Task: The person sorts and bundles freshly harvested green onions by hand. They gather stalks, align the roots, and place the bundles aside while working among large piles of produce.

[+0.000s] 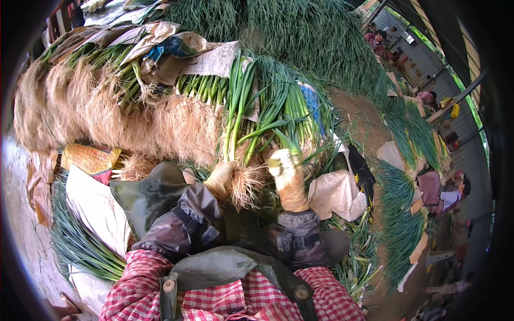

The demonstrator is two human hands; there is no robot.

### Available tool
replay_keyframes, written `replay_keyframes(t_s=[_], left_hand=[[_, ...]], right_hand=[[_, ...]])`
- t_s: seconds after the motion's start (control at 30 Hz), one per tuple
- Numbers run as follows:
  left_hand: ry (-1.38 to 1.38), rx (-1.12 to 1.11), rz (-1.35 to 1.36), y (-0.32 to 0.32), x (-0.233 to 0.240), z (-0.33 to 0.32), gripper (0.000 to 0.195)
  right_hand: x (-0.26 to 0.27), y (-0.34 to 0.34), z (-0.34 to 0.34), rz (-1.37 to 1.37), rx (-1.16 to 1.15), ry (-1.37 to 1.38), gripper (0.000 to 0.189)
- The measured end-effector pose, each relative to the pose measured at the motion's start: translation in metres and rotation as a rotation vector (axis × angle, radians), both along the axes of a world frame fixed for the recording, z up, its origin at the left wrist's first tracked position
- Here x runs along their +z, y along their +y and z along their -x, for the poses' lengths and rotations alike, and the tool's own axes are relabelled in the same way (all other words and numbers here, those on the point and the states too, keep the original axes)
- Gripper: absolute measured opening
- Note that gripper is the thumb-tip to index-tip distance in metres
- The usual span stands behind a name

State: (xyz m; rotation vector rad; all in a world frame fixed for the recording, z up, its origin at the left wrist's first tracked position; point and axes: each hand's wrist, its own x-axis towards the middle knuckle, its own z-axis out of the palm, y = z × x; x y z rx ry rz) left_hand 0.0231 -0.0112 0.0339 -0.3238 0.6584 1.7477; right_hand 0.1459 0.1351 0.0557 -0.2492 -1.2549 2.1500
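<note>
My left hand (pixel 221 181), in a soiled cream glove, grips the lower stems of a few green onions (pixel 235 128). Their leaves point away from me, and pale stringy roots (pixel 245 186) spread beside the glove. To the right, my right hand (pixel 286 166) wears a similar stained glove and is blurred. Its fingers are closed around green onion leaves (pixel 287 140), whose lower ends are hidden. Just beyond both hands lies a loose heap of long-leaved green onions (pixel 277 96). Grey plastic sleeves cover both my forearms.
Bundled onions with thick root fringes (pixel 120 124) form a row at left, partly under woven sacks (pixel 213 60). A large leaf pile (pixel 301 44) rises behind. Crumpled sacking (pixel 337 192) and leaf scraps (pixel 353 252) lie right. Other people (pixel 453 194) sit along the far right.
</note>
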Motion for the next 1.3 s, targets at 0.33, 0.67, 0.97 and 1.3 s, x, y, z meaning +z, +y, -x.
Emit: replay_keyframes(t_s=[0.33, 0.67, 0.97, 1.3], left_hand=[[0.291, 0.009, -0.207, -0.008, 0.023, -0.006, 0.030], [0.733, 0.020, 0.039, 0.003, -0.012, -0.012, 0.038], [0.623, 0.112, 0.085, 0.005, -0.010, -0.014, 0.031], [1.162, -0.052, 0.150, 0.003, -0.024, -0.009, 0.026]], right_hand=[[-0.008, -0.014, 0.051, -0.403, 0.147, -0.405, 0.022], [-0.093, 0.033, 0.053, -0.197, 0.018, -0.441, 0.010], [-0.033, 0.015, 0.033, -0.998, -0.277, -0.888, 0.022], [-0.061, 0.026, 0.069, -0.582, 0.123, -0.743, 0.012]])
